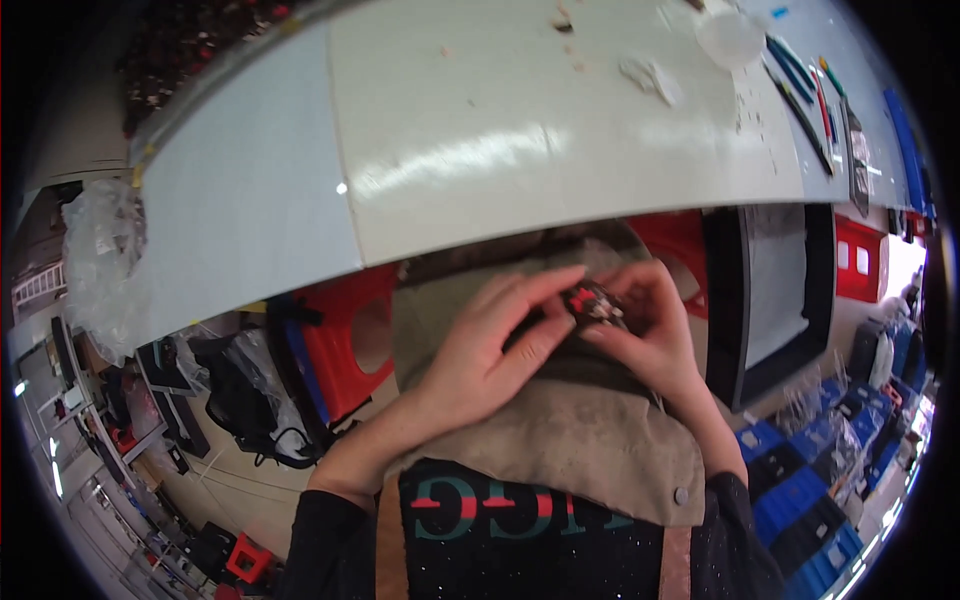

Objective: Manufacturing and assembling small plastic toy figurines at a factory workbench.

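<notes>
In front of my body, just below the table's near edge, I hold a small dark piece with red and pale bits (pixel 597 304) between both hands. My left hand (pixel 500 335) is closed against its left side, thumb and forefinger pinching close to it. The curled fingers and thumb of my right hand (pixel 652 318) grip its right side. Fingers cover part of the piece, so its full shape is hidden. Under my hands lies a brown apron (pixel 570 425) across my lap.
A pale table (pixel 440 110) spans the view ahead, with crumpled white scrap (pixel 650 80) and slim hand tools (pixel 800 115) at right. A dark, red-flecked heap (pixel 190 40) lies far left. Beside me are a red stool (pixel 350 340), a black frame-like crate (pixel 732 310) and blue bins (pixel 790 490).
</notes>
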Available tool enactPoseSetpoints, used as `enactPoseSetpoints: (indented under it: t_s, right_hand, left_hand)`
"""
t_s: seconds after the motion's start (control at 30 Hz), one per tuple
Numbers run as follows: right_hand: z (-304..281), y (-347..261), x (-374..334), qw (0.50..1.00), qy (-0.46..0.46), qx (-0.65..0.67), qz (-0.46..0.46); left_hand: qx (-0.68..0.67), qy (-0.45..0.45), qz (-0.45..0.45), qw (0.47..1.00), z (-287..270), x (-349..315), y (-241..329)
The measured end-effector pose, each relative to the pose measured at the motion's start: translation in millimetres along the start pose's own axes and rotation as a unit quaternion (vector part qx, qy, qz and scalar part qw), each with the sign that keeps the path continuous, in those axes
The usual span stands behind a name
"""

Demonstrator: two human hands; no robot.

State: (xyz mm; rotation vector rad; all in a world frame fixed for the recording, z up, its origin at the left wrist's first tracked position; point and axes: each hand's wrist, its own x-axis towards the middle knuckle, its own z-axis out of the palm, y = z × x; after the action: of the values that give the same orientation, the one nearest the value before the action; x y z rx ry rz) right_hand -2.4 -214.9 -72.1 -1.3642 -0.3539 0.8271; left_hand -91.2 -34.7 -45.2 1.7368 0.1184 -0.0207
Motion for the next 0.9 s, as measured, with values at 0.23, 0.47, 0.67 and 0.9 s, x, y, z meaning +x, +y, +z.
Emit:
enactPoseSetpoints:
  t_s: [0.23, 0.47, 0.67, 0.9]
  right_hand:
    - [-168, 18, -34, 0.92, 0.332, -0.207, -0.002]
    - [-378, 105, -117, 0.806, 0.505, -0.299, 0.079]
    - [-279, 54, -67, 0.852, 0.463, -0.245, 0.026]
    - [-156, -7, -27, 0.948, 0.173, -0.266, 0.036]
  left_hand:
    - [0.038, -0.047, 0.087, 0.994, -67, 11, 56]
    - [0.281, 0.19, 0.156, 0.928, -156, 71, 62]
    - [0.527, 0.355, 0.197, 0.747, -217, 136, 45]
    - [0.489, 0.297, 0.201, 0.795, -252, 175, 40]
